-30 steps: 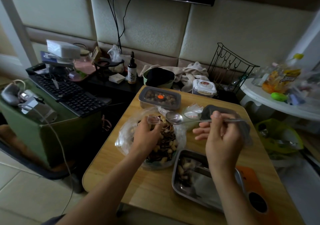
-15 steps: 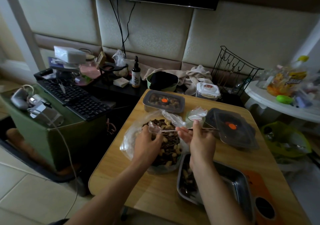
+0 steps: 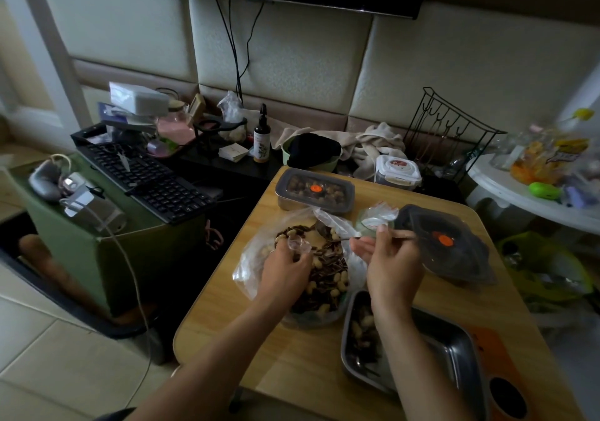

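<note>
Scooping is under way. The right hand (image 3: 389, 261) pinches a spoon (image 3: 402, 235), its bowl over the far side of the bag (image 3: 250, 258) of peanut mix (image 3: 328, 278). The left hand (image 3: 285, 268) grips the bag's left rim, keeping it open. The next move probably calls for lifting a level spoonful to the tray (image 3: 454, 349) right of the bag.

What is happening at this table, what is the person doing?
A person seems to be spooning a peanut snack mix out of a plastic bag. The left hand pinches the bag's edge; the right hand holds a spoon that reaches into the bag. A steel tray nearby already holds some mix. A lidded container sits behind, a loose lid beside.
</note>
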`<state>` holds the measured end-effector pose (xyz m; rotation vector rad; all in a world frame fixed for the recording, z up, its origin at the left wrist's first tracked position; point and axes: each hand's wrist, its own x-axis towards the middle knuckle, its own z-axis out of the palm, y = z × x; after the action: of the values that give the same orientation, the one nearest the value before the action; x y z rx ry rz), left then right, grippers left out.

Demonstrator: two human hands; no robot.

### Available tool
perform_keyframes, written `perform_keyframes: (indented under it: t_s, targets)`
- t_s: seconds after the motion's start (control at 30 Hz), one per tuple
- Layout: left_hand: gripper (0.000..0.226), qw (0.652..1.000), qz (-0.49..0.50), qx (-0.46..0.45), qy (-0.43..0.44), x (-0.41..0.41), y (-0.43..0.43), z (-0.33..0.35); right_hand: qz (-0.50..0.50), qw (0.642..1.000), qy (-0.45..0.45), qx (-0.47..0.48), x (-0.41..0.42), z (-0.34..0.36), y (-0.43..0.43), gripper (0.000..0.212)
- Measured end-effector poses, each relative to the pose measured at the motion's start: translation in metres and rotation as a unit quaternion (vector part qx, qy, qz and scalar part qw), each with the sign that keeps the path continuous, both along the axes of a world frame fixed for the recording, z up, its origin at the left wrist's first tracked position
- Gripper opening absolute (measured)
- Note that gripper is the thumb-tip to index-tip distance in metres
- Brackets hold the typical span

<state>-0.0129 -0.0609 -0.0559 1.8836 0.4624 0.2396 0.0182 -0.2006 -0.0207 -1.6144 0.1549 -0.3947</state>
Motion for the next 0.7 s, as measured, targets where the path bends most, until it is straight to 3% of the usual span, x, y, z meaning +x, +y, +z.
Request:
perform_keyframes:
  t_s: [0.13, 0.23, 0.43, 0.7]
  targets:
    - [0.042, 1.000, 0.006, -0.005, 0.002, 0.001, -0.002, 0.001, 0.032, 0.988, -0.061, -0.135, -0.004, -0.002, 0.004, 0.013]
    - [0.041, 1.000, 0.010, 0.007, 0.001, 0.000, -0.003, 0.000, 0.054, 0.978, -0.084, -0.186, -0.007, -0.003, 0.002, 0.011]
    - [0.040, 1.000, 0.009, 0.027, 0.001, 0.000, -0.004, 0.001, 0.077, 0.989, -0.068, -0.109, -0.019, 0.009, -0.009, 0.013]
    - [0.036, 0.998, -0.008, 0.054, 0.006, 0.004, -0.005, -0.002, 0.082, 0.984, -0.126, -0.101, -0.034, 0.022, -0.025, 0.016]
